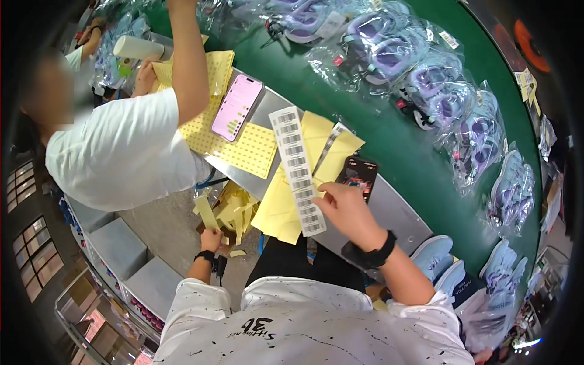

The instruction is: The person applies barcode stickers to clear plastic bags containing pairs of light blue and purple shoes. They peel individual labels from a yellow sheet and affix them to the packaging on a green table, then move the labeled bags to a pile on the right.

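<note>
Pinched in our right hand (348, 210) is a white label strip (297, 170), held up over yellow sheets (280, 210) on the steel ledge (398, 219). Our left hand (211, 239) hangs low by yellow scraps (234, 210), fingers curled; whether it holds any we cannot tell. Just beside the strip lies a dark phone (358, 174); bagged purple shoes (426, 79) sit beyond on the green belt (377, 134).
</note>
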### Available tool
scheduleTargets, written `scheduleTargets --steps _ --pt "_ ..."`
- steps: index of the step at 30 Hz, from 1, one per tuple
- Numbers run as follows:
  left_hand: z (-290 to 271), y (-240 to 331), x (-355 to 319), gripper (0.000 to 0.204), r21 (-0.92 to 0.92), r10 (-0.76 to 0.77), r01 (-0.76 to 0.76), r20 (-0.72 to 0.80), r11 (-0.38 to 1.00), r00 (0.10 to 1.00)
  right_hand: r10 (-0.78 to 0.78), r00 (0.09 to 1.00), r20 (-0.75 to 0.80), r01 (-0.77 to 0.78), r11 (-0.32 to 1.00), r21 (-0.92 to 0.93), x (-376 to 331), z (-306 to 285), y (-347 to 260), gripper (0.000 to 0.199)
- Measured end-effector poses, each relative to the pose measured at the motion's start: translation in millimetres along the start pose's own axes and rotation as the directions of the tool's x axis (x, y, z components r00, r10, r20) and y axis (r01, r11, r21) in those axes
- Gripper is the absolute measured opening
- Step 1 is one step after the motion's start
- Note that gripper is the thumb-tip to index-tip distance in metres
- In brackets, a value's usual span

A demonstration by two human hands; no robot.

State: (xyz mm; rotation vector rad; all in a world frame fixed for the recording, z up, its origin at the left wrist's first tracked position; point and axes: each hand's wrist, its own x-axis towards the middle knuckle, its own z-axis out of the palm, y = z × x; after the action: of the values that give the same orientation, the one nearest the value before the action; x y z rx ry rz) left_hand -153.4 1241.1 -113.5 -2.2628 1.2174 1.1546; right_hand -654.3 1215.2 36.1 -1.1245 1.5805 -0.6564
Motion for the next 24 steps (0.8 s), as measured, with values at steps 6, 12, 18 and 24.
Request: scheduleTargets --steps 6,12,18,24 --pt "1 -10 48 0.019 -0.208 -0.076 0.106 0.147 0.972 0.986 0.098 0.981 -0.167 -0.155 0.916 -0.370 3 62 16 0.050" --pt "-3 -17 61 0.041 0.351 0.593 -0.530 -0.097 0.772 0.799 0.224 0.958 -0.179 -0.284 0.831 -0.478 11 78 11 0.064" --pt "-44 212 -87 0.025 -0.339 0.717 -0.687 -0.047 0.643 0.695 0.203 0.954 -0.218 -0.288 0.823 -0.490 5 78 4 0.058" --pt "-12 295 -121 0.038 -0.805 0.640 -0.036 0.442 0.592 0.628 0.313 0.940 -0.138 -0.328 0.939 -0.100 -4 61 -23 0.055"
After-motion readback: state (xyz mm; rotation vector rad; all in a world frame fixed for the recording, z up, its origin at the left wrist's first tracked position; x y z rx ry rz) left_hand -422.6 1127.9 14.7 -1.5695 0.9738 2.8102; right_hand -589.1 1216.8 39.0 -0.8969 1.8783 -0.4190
